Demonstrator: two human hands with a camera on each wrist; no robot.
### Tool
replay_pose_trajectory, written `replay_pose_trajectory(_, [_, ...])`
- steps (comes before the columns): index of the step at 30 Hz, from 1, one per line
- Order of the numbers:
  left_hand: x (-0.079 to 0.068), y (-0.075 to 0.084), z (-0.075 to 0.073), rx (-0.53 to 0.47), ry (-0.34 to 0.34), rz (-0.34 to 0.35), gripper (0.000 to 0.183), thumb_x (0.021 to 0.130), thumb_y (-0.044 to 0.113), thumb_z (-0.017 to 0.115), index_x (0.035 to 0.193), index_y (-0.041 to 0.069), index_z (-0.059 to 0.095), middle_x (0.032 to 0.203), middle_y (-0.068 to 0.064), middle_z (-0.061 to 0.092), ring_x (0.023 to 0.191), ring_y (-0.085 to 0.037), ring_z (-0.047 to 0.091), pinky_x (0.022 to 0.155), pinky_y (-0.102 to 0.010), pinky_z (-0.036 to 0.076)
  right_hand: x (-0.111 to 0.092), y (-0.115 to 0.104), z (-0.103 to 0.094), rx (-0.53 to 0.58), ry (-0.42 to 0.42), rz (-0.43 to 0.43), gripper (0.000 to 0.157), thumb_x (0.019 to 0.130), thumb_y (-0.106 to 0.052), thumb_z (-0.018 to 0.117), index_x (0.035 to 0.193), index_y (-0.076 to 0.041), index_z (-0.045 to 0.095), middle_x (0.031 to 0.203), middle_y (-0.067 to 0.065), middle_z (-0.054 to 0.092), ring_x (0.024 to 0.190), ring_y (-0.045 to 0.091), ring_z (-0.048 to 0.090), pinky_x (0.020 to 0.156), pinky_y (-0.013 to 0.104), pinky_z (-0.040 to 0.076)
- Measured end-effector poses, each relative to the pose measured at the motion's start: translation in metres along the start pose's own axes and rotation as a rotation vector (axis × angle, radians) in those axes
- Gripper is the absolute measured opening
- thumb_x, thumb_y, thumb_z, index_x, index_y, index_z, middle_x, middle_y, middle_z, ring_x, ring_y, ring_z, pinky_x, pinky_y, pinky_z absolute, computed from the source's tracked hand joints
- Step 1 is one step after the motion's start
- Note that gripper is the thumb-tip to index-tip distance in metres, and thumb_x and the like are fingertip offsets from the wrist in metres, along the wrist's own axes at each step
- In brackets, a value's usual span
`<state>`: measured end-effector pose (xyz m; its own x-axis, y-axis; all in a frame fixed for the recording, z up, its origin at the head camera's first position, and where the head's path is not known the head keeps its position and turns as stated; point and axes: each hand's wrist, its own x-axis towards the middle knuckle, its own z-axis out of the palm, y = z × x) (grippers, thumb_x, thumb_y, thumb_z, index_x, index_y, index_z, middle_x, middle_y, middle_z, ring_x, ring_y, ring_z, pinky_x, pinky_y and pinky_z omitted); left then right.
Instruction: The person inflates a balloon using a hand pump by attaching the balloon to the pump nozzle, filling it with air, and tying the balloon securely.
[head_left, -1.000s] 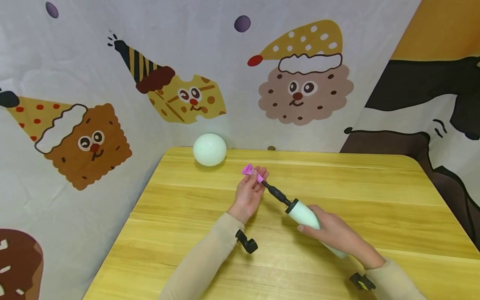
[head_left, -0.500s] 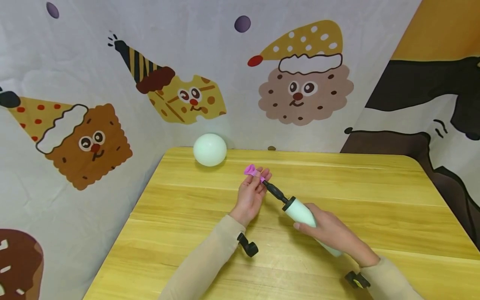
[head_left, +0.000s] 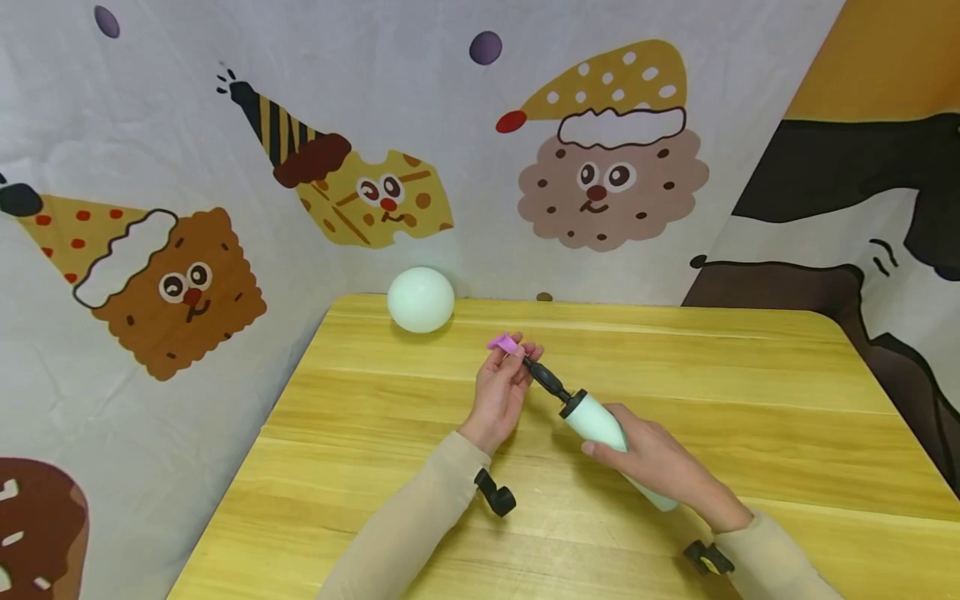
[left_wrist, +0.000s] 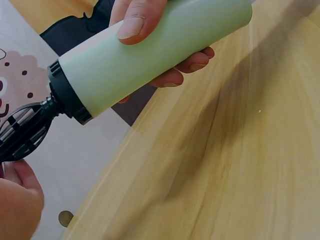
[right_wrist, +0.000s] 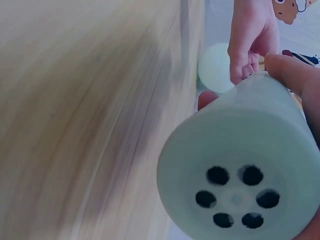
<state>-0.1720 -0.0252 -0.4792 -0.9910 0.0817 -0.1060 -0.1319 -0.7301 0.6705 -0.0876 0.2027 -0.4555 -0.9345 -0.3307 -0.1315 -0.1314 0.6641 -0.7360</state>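
gripped by the right hand (head_left: 663, 460), the pump (head_left: 596, 422) is shifted slightly left and farther, toward the pink balloon (head_left: 506, 343) pinched in the left hand (head_left: 498, 393) above the counter (head_left: 757, 400); a deeper fit seems gained.

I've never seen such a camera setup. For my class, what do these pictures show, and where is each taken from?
There is no robot here: a person wears the cameras. The wide pictures come from the head, looking forward and down, and the two close-ups from the wrists. The bare right hand grips a mint-green balloon pump. The bare left hand holds a limp pink balloon at the tip of the pump's black nozzle. On the wooden table, near the back edge, sits an inflated pale mint balloon. The left wrist picture shows the pump from the side; the right wrist one shows its end.
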Motion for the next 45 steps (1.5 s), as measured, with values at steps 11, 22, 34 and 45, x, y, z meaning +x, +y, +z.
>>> replay_pose_trajectory(11, [-0.004,-0.006,0.004,0.035,0.023,-0.022,0.031,0.106,0.012,0.06,0.135,0.0,0.057,0.115,-0.003,0.072,0.118,-0.022,0.067,0.105,-0.036,0.047,0.003,-0.005,0.005,0.001,0.022,-0.016,0.072,0.097,-0.049,0.07,0.144,0.001,0.048,0.102,0.011,0.067,0.078,0.017,0.061,0.06,0.033,0.053])
replay_pose_trajectory(22, [-0.002,-0.003,0.004,-0.03,-0.086,-0.118,0.033,0.111,0.041,0.041,0.116,0.013,0.059,0.127,-0.006,0.066,0.127,-0.026,0.06,0.109,-0.041,0.041,0.008,-0.007,0.008,0.026,0.031,-0.054,0.065,0.099,-0.046,0.068,0.14,0.002,0.05,0.098,0.008,0.066,0.077,0.017,0.062,0.063,0.034,0.055])
replay_pose_trajectory(34, [-0.007,-0.016,0.011,0.152,-0.05,0.023,0.039,0.114,0.034,0.034,0.125,0.0,0.051,0.127,-0.014,0.07,0.124,-0.029,0.064,0.106,-0.041,0.047,0.01,-0.015,0.013,0.056,0.004,-0.078,0.064,0.101,-0.043,0.066,0.139,0.005,0.049,0.092,0.005,0.064,0.074,0.016,0.061,0.061,0.032,0.055])
replay_pose_trajectory(45, [-0.002,0.002,0.011,-0.081,-0.083,-0.106,0.048,0.112,0.04,0.037,0.145,0.007,0.047,0.137,-0.008,0.064,0.126,-0.024,0.06,0.109,-0.038,0.039,0.014,-0.015,0.013,0.206,-0.047,-0.055,0.059,0.104,-0.039,0.062,0.142,0.003,0.045,0.095,0.012,0.066,0.077,0.022,0.065,0.062,0.037,0.057])
